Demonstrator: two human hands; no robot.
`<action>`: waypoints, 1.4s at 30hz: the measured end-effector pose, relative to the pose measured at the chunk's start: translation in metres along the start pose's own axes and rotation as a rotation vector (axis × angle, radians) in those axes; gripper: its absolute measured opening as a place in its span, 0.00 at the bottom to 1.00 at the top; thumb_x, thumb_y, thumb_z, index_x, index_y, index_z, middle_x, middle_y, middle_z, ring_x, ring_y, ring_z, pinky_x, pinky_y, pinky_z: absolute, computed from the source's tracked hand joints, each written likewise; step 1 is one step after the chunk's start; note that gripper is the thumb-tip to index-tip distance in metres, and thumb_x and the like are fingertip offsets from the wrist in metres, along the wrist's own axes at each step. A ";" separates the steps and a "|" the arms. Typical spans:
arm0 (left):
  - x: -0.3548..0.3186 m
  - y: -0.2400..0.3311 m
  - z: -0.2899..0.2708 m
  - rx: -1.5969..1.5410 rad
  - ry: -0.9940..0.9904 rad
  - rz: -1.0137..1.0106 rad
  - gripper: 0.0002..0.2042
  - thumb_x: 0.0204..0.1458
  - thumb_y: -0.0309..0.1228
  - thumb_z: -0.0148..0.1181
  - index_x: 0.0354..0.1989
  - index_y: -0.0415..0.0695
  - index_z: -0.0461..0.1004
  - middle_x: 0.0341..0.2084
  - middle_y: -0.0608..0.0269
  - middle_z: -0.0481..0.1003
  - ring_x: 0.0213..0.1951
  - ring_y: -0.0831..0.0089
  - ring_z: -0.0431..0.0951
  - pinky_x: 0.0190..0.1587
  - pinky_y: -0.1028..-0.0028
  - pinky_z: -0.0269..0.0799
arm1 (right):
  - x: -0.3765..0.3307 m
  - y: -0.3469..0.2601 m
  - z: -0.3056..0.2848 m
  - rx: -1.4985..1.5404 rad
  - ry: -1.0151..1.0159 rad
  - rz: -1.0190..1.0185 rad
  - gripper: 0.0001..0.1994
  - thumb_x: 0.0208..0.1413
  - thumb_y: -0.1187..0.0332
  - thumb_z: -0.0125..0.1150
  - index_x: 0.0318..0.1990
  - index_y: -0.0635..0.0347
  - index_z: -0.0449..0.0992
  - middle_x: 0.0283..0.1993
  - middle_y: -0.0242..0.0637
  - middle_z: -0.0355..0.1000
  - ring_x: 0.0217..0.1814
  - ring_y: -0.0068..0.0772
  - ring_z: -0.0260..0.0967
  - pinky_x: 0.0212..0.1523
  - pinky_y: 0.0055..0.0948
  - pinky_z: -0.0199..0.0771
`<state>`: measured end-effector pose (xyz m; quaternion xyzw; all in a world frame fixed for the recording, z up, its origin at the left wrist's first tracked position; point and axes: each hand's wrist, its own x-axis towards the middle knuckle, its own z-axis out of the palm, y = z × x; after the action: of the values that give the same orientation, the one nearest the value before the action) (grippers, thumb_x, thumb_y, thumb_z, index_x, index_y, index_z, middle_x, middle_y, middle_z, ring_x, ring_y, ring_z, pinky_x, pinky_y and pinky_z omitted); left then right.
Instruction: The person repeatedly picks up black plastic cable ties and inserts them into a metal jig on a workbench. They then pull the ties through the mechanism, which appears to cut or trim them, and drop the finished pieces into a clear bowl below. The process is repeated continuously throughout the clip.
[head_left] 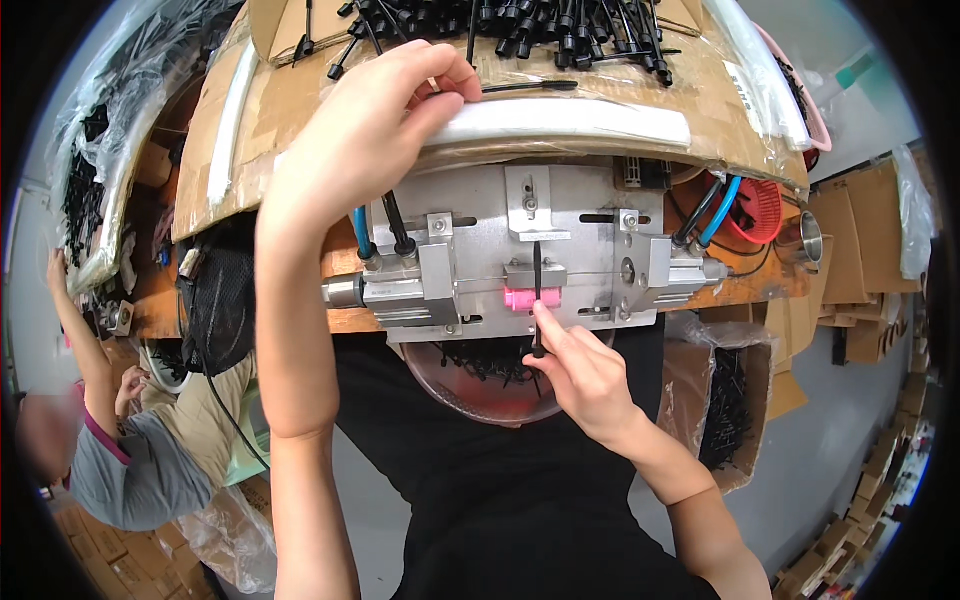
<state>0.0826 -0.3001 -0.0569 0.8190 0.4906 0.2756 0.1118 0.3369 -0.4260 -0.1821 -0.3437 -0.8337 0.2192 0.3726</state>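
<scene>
My right hand [588,375] pinches a slender black plastic rod [537,270]. The rod lies lengthwise over a bright pink block [520,299] in the middle of a metal clamping fixture [490,215]; its thicker near end sits at my thumb. My index fingertip rests by the pink block. Farther off, my left hand [385,120] reaches over the cardboard box edge with its fingers curled around a second black rod [535,87], which sticks out to the right. A heap of similar black rods with thick ends [570,30] lies just beyond; my fingertips are partly hidden.
Two pneumatic cylinders [410,290] with blue and black hoses flank the fixture. Below its front edge is a clear bowl [425,385] of black parts. A red basket [765,212] and metal cup [800,240] stand right; a box of rods [690,400] is lower right. A co-worker [150,460] sits left.
</scene>
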 end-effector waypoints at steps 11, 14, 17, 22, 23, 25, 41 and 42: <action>-0.134 0.116 0.106 0.139 0.137 -0.135 0.33 0.44 0.19 0.65 0.63 0.32 0.64 0.36 0.59 0.71 0.37 0.63 0.71 0.43 0.67 0.69 | 0.010 -0.011 -0.052 -0.109 0.076 0.129 0.27 0.41 0.73 0.75 0.52 0.69 0.75 0.39 0.44 0.78 0.31 0.38 0.72 0.32 0.31 0.72; -0.140 0.119 0.141 0.240 0.073 -0.129 0.32 0.43 0.21 0.58 0.62 0.28 0.62 0.34 0.59 0.66 0.36 0.67 0.69 0.41 0.72 0.70 | 0.004 -0.007 -0.059 -0.063 0.136 0.209 0.22 0.45 0.75 0.72 0.51 0.67 0.77 0.39 0.42 0.79 0.28 0.33 0.69 0.30 0.27 0.70; -0.133 0.124 0.146 0.218 0.044 -0.222 0.33 0.47 0.22 0.64 0.65 0.32 0.60 0.37 0.58 0.68 0.39 0.65 0.69 0.44 0.67 0.68 | 0.000 -0.005 -0.063 -0.024 0.183 0.226 0.16 0.53 0.76 0.65 0.51 0.68 0.77 0.38 0.37 0.79 0.24 0.19 0.57 0.23 0.19 0.56; -0.124 0.126 0.142 0.321 0.009 -0.220 0.30 0.50 0.24 0.61 0.63 0.30 0.61 0.32 0.59 0.65 0.35 0.66 0.69 0.42 0.70 0.69 | 0.002 -0.010 -0.068 -0.020 0.177 0.254 0.19 0.45 0.80 0.69 0.48 0.68 0.77 0.37 0.41 0.79 0.28 0.32 0.69 0.30 0.26 0.70; -0.124 0.127 0.140 0.308 -0.002 -0.229 0.31 0.49 0.24 0.62 0.63 0.29 0.61 0.33 0.58 0.66 0.35 0.65 0.69 0.42 0.70 0.69 | 0.003 -0.008 -0.069 -0.028 0.178 0.235 0.19 0.45 0.79 0.69 0.48 0.68 0.78 0.38 0.42 0.79 0.28 0.32 0.70 0.31 0.26 0.70; -0.121 0.129 0.128 0.234 -0.001 -0.226 0.32 0.48 0.24 0.63 0.63 0.31 0.62 0.33 0.58 0.67 0.37 0.65 0.70 0.43 0.69 0.69 | 0.009 -0.007 -0.072 -0.035 0.176 0.207 0.19 0.44 0.80 0.70 0.47 0.67 0.78 0.38 0.42 0.78 0.30 0.35 0.71 0.32 0.28 0.71; -0.001 0.005 -0.013 -0.110 0.000 -0.167 0.09 0.48 0.21 0.63 0.39 0.38 0.78 0.34 0.57 0.75 0.34 0.67 0.77 0.41 0.72 0.73 | 0.274 0.038 -0.098 -0.659 -0.403 -0.440 0.10 0.45 0.72 0.68 0.35 0.60 0.73 0.31 0.40 0.72 0.37 0.44 0.72 0.37 0.41 0.72; -0.011 0.007 -0.016 -0.105 0.021 -0.175 0.09 0.47 0.20 0.63 0.39 0.38 0.78 0.34 0.57 0.75 0.34 0.67 0.76 0.41 0.72 0.73 | 0.271 0.030 -0.103 -0.578 -0.387 -0.419 0.09 0.46 0.72 0.68 0.34 0.60 0.74 0.29 0.42 0.73 0.35 0.45 0.73 0.35 0.40 0.72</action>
<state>0.0753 -0.3146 -0.0445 0.7633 0.5461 0.2986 0.1730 0.2975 -0.1953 -0.0090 -0.2092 -0.9677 -0.0440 0.1333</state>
